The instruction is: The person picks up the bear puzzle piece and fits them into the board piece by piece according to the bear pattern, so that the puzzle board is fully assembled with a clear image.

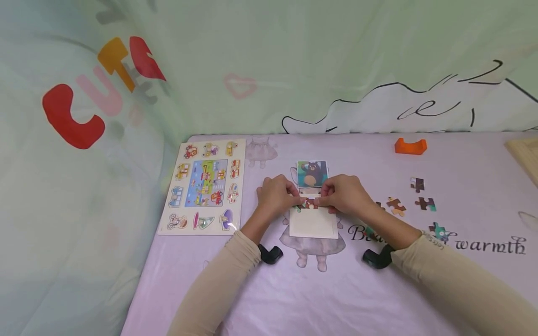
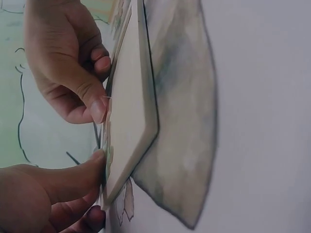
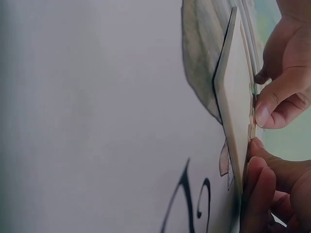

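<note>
A small cream puzzle board (image 1: 313, 226) lies in front of me, with joined brown-and-green jigsaw pieces (image 1: 311, 204) across its upper part. My left hand (image 1: 277, 195) pinches a piece at the left of this row, thumb on top. From the other side my right hand (image 1: 346, 192) pinches a piece at the right, its fingers curled by the board's edge. In the left wrist view, the thumbs of the left hand (image 2: 53, 196) and right hand (image 2: 70, 60) nearly meet over the pieces. A bear picture card (image 1: 312, 174) stands just behind the board.
Several loose jigsaw pieces (image 1: 396, 205) lie to the right, some partly behind my right forearm. A wooden vehicle puzzle (image 1: 236, 205) is at the left. An orange block (image 1: 410, 146) sits at the back, and a wooden edge (image 1: 525, 156) shows at far right.
</note>
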Motion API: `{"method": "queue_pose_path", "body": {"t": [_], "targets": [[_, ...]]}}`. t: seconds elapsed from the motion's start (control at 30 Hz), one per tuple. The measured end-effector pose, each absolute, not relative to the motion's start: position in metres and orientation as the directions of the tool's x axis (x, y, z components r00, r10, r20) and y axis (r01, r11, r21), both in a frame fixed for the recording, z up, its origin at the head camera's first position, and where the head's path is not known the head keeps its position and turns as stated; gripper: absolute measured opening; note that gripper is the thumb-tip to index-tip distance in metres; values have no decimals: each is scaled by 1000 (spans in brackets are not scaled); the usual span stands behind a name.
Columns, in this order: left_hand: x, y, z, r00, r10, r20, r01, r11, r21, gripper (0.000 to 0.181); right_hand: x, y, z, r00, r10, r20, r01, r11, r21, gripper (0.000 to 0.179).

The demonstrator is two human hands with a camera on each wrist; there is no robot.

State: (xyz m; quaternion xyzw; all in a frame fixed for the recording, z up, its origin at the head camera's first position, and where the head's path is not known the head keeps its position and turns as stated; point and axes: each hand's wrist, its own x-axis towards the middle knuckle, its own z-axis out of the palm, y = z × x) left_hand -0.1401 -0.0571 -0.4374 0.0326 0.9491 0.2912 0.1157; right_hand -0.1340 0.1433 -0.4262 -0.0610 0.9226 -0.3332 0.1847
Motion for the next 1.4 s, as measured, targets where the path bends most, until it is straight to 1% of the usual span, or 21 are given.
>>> {"method": "queue_pose_path", "body": {"t": [0.37,0.57,0.67,0.77,0.93,1.1,1.27,1.4], "targets": [[-139,-61,-438,-975,161,-156,46,823,566,21,-135,145,-429,-920,-249,-302,16,747,-665,24],[-137,-63,-440,-963,236,-131,130,831,540,15,-135,145,-426,-920,-253,-299,6,754,-657,24],[-136,-63,-439,-956,261,-135,153,836,527,14,-135,145,-425,-919,-247,-307,13,760,-650,24],[-135,-62,-438,-956,254,-148,144,842,520,14,-134,145,-425,-916,-251,-314,16,758,-652,24],[-136,-59,-437,-958,218,-184,92,846,525,14,-134,147,-427,-912,-264,-314,7,756,-654,24],[-138,-56,-436,-959,191,-210,49,840,541,13,-131,156,-424,-909,-291,-298,-24,750,-661,19],[-138,-56,-435,-961,171,-216,26,835,549,14,-125,170,-420,-896,-300,-329,24,706,-708,19],[-138,-56,-436,-961,172,-218,21,828,560,15,-121,187,-412,-899,-275,-341,58,698,-714,21]]}}
